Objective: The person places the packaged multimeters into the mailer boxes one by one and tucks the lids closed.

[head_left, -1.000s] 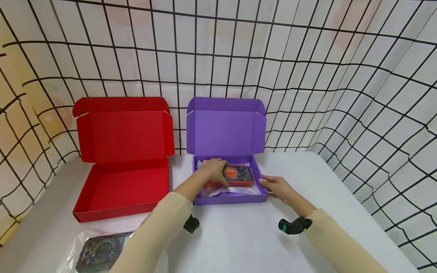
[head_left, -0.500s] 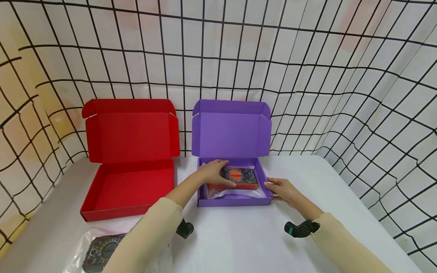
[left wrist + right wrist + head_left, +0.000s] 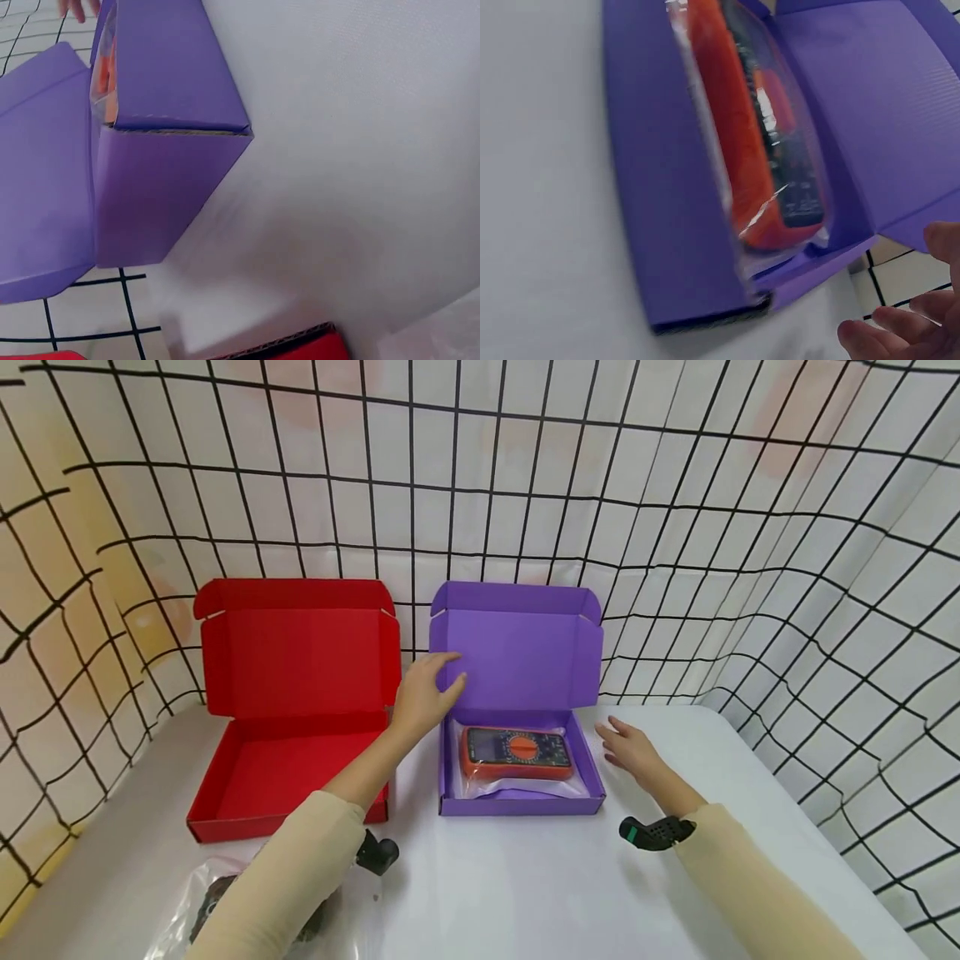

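Note:
An orange-and-black multimeter [image 3: 516, 753] in a clear plastic bag lies in the open purple box [image 3: 517, 807]. In the right wrist view the multimeter [image 3: 754, 142] rests inside the box's front wall [image 3: 667, 172]. My left hand [image 3: 422, 695] is raised by the left edge of the purple lid [image 3: 517, 652], thumb and fingers spread, holding nothing. To the right of the box, apart from its side, hovers my right hand [image 3: 630, 747] with loose fingers. The right wrist view catches part of that right hand [image 3: 915, 326]. My left hand is outside the left wrist view.
An open red box [image 3: 277, 768] stands to the left, its lid [image 3: 300, 652] upright. At the front left, a bagged dark multimeter [image 3: 213, 902] is partly covered by my left sleeve. Black wire mesh [image 3: 517, 485] encloses the back and sides of the white table [image 3: 525, 885].
My left hand has let go of the orange multimeter and risen up and left. My right hand has released the purple box's right side and drawn away. The multimeter stays in the box.

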A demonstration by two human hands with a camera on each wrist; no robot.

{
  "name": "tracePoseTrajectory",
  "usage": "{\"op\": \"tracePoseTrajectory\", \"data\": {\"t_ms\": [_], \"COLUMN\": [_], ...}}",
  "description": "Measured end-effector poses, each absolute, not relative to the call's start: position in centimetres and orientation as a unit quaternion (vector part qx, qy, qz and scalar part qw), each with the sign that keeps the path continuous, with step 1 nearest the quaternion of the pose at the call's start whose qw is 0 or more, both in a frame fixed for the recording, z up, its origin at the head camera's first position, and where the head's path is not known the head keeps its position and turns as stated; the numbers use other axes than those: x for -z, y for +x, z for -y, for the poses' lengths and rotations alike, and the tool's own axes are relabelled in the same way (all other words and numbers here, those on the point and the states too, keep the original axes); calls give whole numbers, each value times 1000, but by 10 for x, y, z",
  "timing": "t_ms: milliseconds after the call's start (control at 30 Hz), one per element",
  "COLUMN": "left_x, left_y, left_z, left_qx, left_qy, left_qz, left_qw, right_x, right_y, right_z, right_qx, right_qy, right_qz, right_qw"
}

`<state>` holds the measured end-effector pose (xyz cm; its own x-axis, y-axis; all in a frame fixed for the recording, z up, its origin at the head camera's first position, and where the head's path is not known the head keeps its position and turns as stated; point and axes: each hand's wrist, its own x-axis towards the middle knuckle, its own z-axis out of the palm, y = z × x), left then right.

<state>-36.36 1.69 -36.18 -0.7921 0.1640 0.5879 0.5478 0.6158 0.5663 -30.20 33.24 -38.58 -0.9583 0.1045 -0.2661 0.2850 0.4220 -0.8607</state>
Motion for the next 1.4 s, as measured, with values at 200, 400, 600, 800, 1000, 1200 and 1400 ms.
{"op": "tracePoseTrajectory", "data": {"t_ms": [200,400,600,800,1000,1200,1400], "left_x": [360,354,352,353,351,350,353], "left_y": [-368,-373,-379,-379,-373,-368,-365], "left_z": [-14,-10,-8,-8,-12,-14,-12], "left_qx": [435,480,501,502,521,544,568], "left_qy": [-115,-57,-49,-61,-83,-111,-124], "left_qz": [852,858,859,861,847,828,811], "left_qw": [266,174,89,56,64,74,56], "right_x": [371,361,356,353,353,352,355], "right_y": [-321,-333,-339,-342,-337,-330,-329], "right_z": [-330,-327,-323,-317,-312,-306,-305], "right_qx": [530,553,557,603,640,664,675], "right_qy": [112,96,44,28,55,48,35], "right_qz": [-838,-826,-829,-798,-766,-746,-737], "right_qw": [67,46,14,-8,4,2,10]}}
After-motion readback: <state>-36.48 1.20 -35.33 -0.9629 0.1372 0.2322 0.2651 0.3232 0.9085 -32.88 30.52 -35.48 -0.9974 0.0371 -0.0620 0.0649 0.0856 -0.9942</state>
